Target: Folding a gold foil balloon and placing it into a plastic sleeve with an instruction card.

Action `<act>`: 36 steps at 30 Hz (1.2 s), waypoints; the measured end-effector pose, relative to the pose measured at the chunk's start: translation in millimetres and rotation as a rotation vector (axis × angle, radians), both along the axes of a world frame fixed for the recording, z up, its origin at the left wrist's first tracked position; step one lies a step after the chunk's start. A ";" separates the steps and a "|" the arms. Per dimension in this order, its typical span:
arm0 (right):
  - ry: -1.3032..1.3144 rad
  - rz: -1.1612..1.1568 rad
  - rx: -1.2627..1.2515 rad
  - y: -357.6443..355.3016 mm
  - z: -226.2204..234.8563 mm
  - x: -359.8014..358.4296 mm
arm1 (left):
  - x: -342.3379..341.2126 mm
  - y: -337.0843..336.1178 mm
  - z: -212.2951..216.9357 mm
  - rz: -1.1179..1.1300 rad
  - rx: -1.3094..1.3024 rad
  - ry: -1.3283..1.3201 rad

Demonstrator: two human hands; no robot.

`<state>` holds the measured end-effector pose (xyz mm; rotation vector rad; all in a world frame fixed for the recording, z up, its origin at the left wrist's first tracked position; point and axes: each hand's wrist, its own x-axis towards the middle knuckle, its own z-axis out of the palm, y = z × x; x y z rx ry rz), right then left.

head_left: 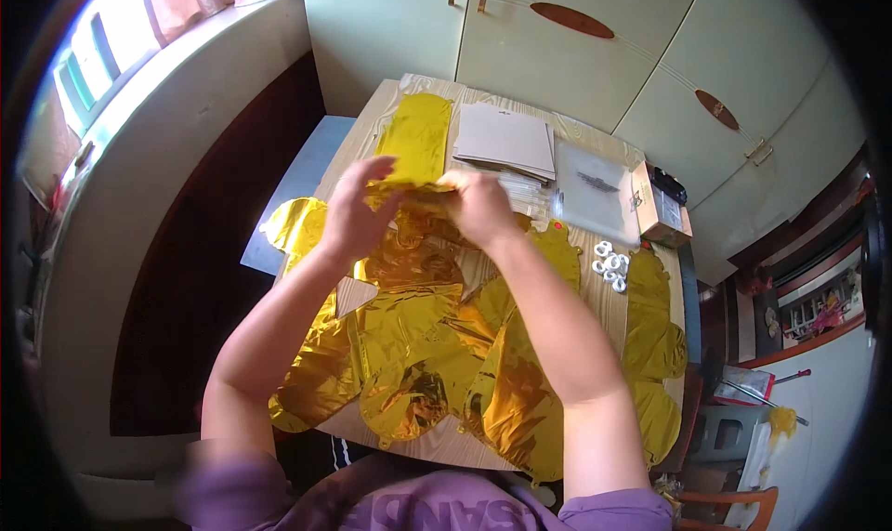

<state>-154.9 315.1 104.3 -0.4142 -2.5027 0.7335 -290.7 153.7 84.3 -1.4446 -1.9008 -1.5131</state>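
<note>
Above the middle of the table, my right hand (480, 208) pinches the edge of a crumpled gold foil balloon (423, 199). On its other side my left hand (351, 217) curves its fingers and thumb round the foil; its fingertips are slightly blurred. Beneath both hands, several flat, uninflated gold foil balloons (409, 336) overlap across the tabletop. Another gold foil piece (415, 127) lies flat beyond my hands, towards the far edge. More flat gold foil (650, 331) rests along the right side. How far the held balloon extends downward is hidden among the others.
Beyond my right hand lie a stack of pale card sheets (506, 139) and clear plastic packets (595, 192). A small cardboard box (658, 210) stands at the table's right edge. Several white rings (613, 265) sit nearby. Pale cabinets (576, 57) border the far side.
</note>
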 end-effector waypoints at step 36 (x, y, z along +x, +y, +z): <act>-0.127 0.085 0.514 -176.0 -41.3 377.5 | 192.5 44.4 -35.9 -0.460 -0.781 -0.480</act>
